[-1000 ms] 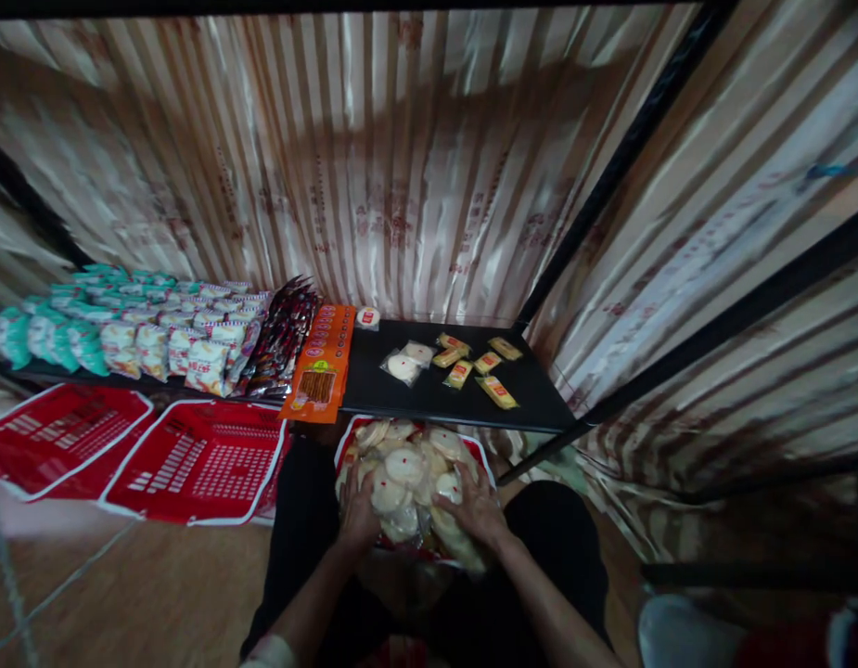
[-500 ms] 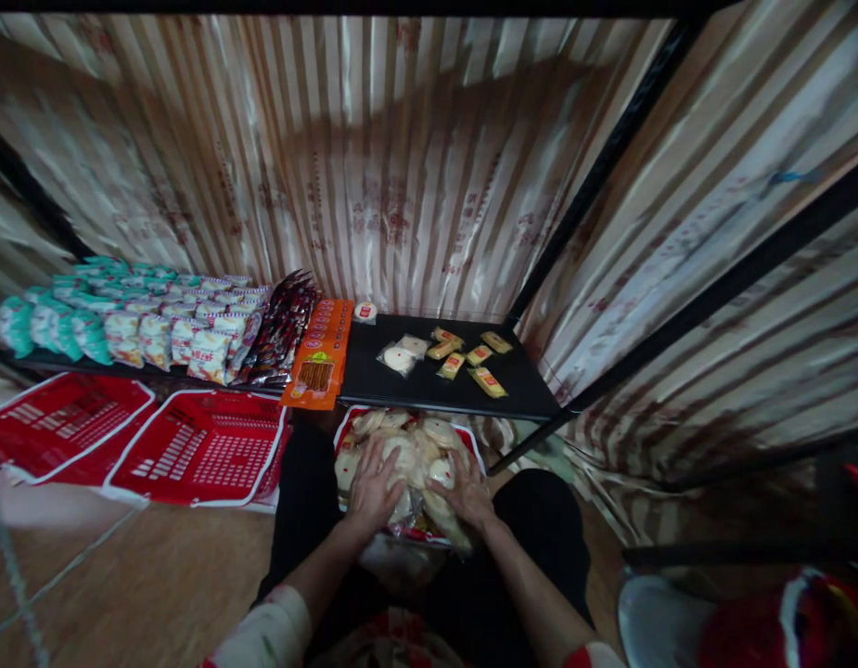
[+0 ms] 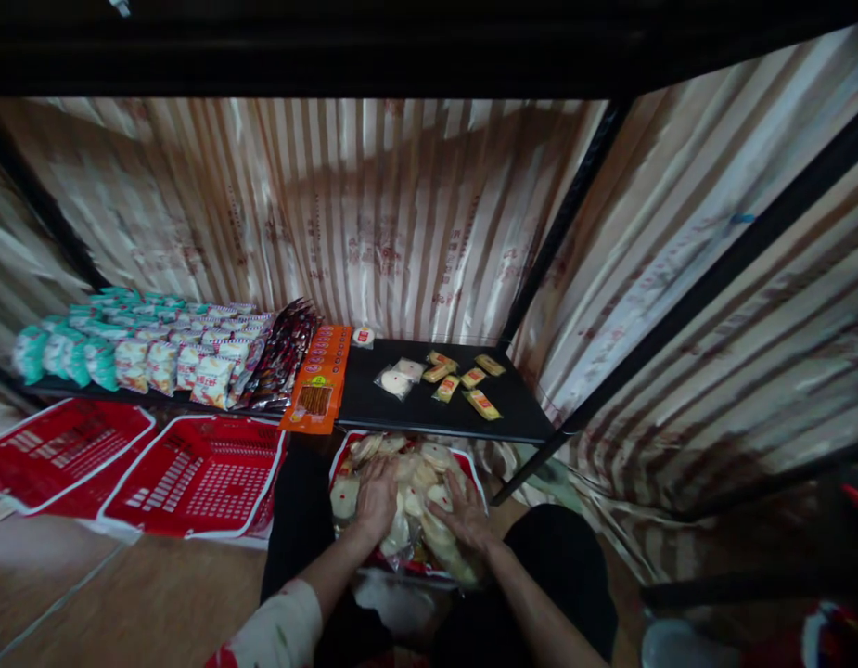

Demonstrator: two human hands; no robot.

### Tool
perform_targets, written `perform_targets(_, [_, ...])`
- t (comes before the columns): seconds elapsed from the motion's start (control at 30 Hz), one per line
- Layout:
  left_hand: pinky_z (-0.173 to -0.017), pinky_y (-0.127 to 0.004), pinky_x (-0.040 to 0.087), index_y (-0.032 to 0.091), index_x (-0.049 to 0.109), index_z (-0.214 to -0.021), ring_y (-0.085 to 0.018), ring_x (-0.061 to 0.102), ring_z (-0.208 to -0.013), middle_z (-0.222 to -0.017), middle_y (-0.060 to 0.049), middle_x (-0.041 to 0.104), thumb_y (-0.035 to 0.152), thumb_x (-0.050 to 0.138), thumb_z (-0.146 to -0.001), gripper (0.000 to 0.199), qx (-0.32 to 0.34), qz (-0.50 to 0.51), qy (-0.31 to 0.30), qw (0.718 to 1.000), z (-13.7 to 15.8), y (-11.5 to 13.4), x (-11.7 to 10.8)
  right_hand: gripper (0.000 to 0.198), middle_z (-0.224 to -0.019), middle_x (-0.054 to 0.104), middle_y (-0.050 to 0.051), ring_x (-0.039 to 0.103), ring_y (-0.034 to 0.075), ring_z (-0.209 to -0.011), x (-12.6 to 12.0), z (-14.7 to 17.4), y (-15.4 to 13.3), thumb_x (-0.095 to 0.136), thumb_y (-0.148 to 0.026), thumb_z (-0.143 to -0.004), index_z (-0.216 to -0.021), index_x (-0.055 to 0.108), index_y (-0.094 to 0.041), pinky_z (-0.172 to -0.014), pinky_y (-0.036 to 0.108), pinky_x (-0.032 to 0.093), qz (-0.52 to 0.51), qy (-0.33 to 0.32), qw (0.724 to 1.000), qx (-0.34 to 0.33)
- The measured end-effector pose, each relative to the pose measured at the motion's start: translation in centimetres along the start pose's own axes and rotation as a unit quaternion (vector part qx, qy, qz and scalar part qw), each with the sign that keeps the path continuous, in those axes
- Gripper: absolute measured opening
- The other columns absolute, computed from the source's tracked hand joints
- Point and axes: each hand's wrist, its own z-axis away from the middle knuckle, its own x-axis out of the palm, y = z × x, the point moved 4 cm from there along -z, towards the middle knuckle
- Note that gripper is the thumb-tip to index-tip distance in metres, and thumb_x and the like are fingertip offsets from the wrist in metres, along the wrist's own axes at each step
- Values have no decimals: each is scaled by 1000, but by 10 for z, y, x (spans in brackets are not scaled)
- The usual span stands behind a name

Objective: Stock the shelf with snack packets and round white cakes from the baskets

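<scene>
A red basket with a white rim sits between my knees, heaped with round, pale wrapped cakes. My left hand lies on the left part of the heap with its fingers stretched forward. On the right part rests my right hand, its fingers spread over the packets. Neither hand visibly grips a packet. Just beyond the basket, a black shelf carries a few round white wrapped cakes and several yellow wrapped pieces.
Left along the shelf stand rows of teal and white snack bags, dark packets and an orange packet. Two red baskets lie on the floor at left. Black posts and a striped sheet enclose the shelf.
The view has tilted up, so the shelf and baskets sit lower in the picture. My left hand has shifted slightly over the heap; my right hand stays on the cakes.
</scene>
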Motion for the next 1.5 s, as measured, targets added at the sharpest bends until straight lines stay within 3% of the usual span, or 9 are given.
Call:
perform_targets(0.23, [-102,-30,38,17,55,-122,-18,52,-112,-118,-7,59,18,38,-82,44,-4,150,52,987,-5,10,-28,78,-152,20,8,14,29,-140,-14,11,-9,44,-63,-76,-143,27,-27,-107,50,23,-23,22,999,27])
perform_targets(0.37, [-97,-34,40,15,59,-112,-21,55,-105,-109,-9,63,21,41,-83,35,-27,215,63,974,-14,12,-42,68,-145,34,12,25,28,-137,-35,8,-15,46,-51,-77,-136,41,-17,-109,45,24,-74,128,989,-30])
perform_targets(0.5, [-80,-30,46,17,61,-97,-18,59,-84,-90,-4,67,27,44,-83,24,-25,279,60,958,-28,20,-48,62,-134,49,15,37,28,-130,-65,8,-29,48,-53,-77,-124,52,-14,-109,42,28,-248,192,942,-119])
perform_targets(0.7, [-67,-24,46,16,60,-89,-15,59,-76,-81,-3,65,38,44,-84,28,-30,407,27,912,-49,33,-43,58,-97,68,8,64,23,-87,-90,10,-62,60,-57,-70,-113,57,-19,-77,35,50,-543,54,829,-119])
perform_targets(0.87, [-61,-21,43,16,60,-83,-13,56,-69,-74,-1,61,45,50,-79,31,-74,468,27,880,-67,24,-38,40,-61,61,-1,53,13,-55,-100,6,-82,64,-56,-68,-80,63,-18,-49,22,38,-544,-7,831,-120])
perform_targets(1.23, [-53,-22,46,14,58,-96,-13,61,-63,-80,-6,65,45,63,-69,42,-155,562,-11,812,-105,6,-68,49,-64,65,3,58,16,-58,-123,-49,-132,72,-59,-56,-79,65,-16,-54,25,42,-634,-20,769,-79])
perform_targets(1.37, [-53,-22,49,15,57,-97,-15,63,-70,-86,-6,64,39,63,-69,38,-182,584,23,790,-111,0,-73,49,-77,68,8,62,20,-67,-118,-69,-142,59,-59,-70,-93,64,-15,-58,29,47,-559,26,823,-95])
perform_targets(1.43, [-50,-21,47,16,57,-102,-15,62,-69,-85,-5,64,35,57,-73,35,-188,541,52,818,-117,-8,-78,52,-96,67,12,63,26,-86,-128,-74,-141,55,-54,-75,-110,59,-16,-70,37,51,-447,137,877,-112])
perform_targets(1.5, [-53,-21,46,18,58,-107,-15,61,-71,-85,-3,64,29,51,-77,32,-164,439,47,882,-125,-16,-88,56,-119,60,14,55,30,-109,-147,-73,-146,56,-47,-78,-126,51,-17,-88,45,47,-302,264,900,-169])
